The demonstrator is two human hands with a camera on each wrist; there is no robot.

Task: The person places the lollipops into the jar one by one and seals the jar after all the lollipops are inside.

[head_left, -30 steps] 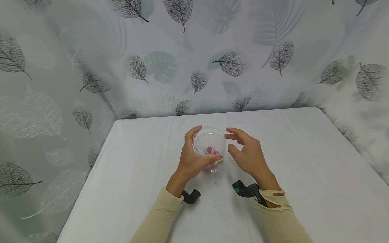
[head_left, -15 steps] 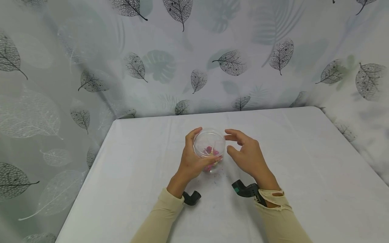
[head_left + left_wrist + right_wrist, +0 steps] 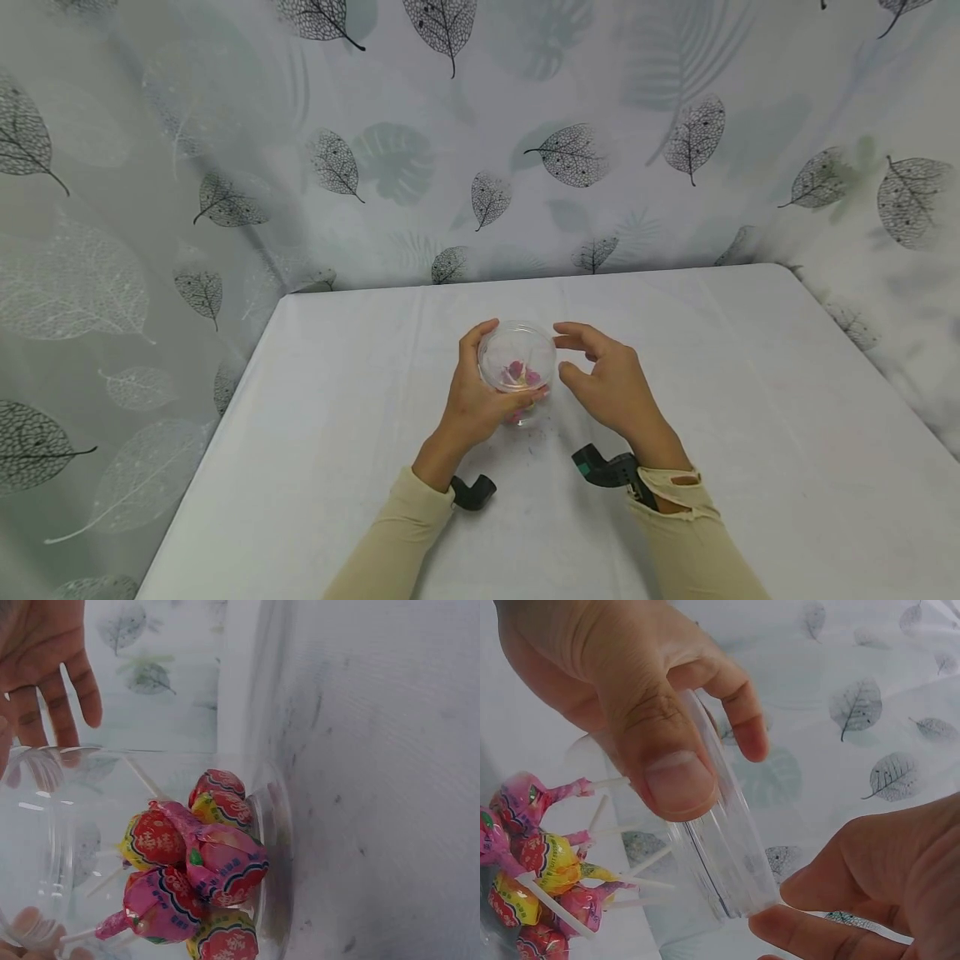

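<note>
A clear round plastic jar (image 3: pixel 517 346) is near the middle of the table. Inside it several lollipops (image 3: pixel 225 862) in pink, red and yellow wrappers lie in a heap, white sticks pointing various ways. My left hand (image 3: pixel 474 387) grips the jar from the left, fingers round the far side and thumb across the near side close to the clear lid (image 3: pixel 724 847). My right hand (image 3: pixel 611 379) is at the jar's right, its fingertips by the lid's edge and its thumb a little apart from it. Whether the jar's base touches the table is unclear.
A white cloth covers the table (image 3: pixel 360 417), with small dark specks near the jar. Leaf-patterned curtains (image 3: pixel 480 125) close in the back and both sides. A black wrist mount (image 3: pixel 607 467) sits on the right wrist, another (image 3: pixel 472 492) on the left.
The jar's top has shifted slightly toward me with the left hand, and less of the wrappers shows below the thumb. My right hand has dropped very slightly at the fingertips.
</note>
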